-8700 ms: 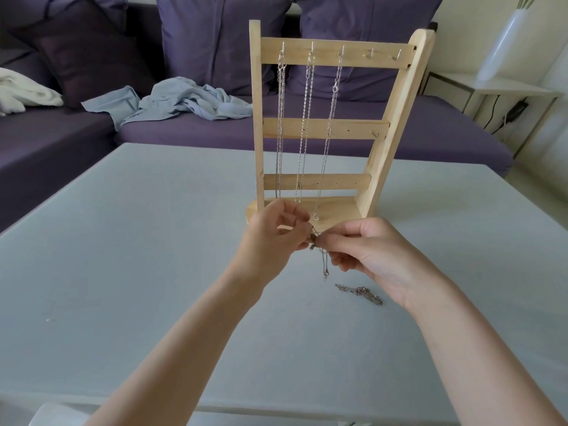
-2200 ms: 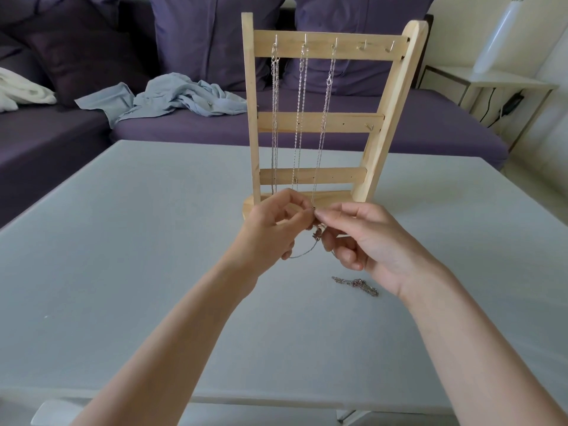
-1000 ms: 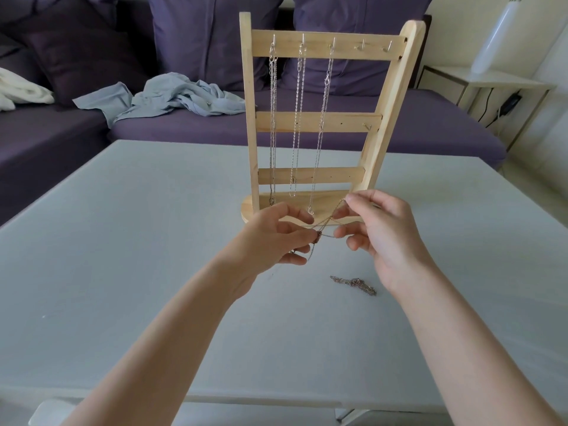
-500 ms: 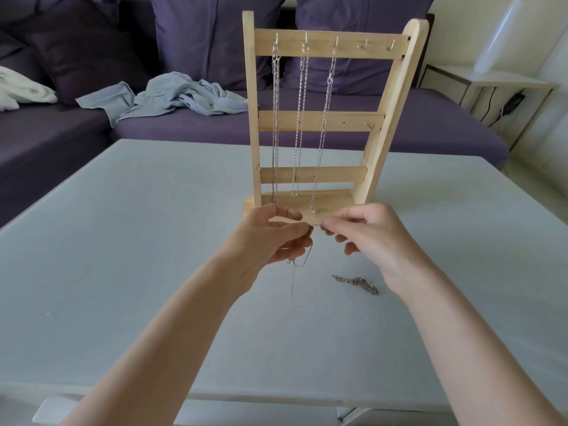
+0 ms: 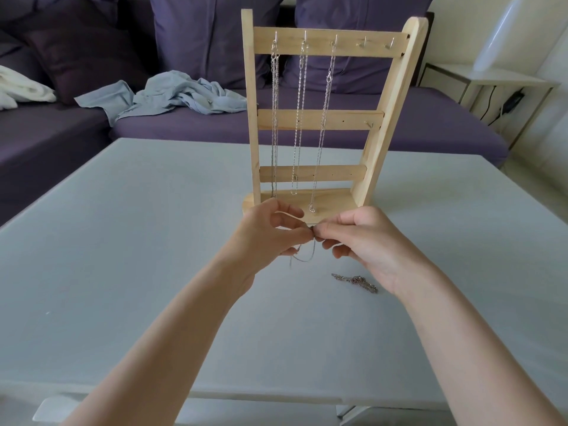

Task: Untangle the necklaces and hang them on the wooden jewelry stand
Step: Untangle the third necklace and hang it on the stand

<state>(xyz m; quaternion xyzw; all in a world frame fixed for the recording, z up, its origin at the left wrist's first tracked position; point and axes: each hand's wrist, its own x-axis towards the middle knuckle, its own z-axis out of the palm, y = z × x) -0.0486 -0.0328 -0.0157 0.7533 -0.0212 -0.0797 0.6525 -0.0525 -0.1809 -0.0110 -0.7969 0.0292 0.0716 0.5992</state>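
A wooden jewelry stand (image 5: 390,103) stands upright on the grey table (image 5: 123,241). Three silver necklaces (image 5: 299,118) hang from the left three hooks of its top bar; the two right hooks are bare. Just in front of the stand's base, my left hand (image 5: 264,238) and my right hand (image 5: 365,241) meet fingertip to fingertip, both pinching a thin chain necklace (image 5: 304,256) that loops down below them. Another bunched necklace (image 5: 355,280) lies on the table under my right wrist.
A purple sofa (image 5: 430,124) with cushions runs behind the table, with a crumpled grey-blue cloth (image 5: 172,96) and a white cloth (image 5: 21,90) on it. A white side table (image 5: 491,78) with a white vase (image 5: 504,35) stands at the far right.
Over the last second my right hand, which had drawn the chain out to the right, came back to my left hand. Both now pinch the chain at one spot, its loop hanging below.
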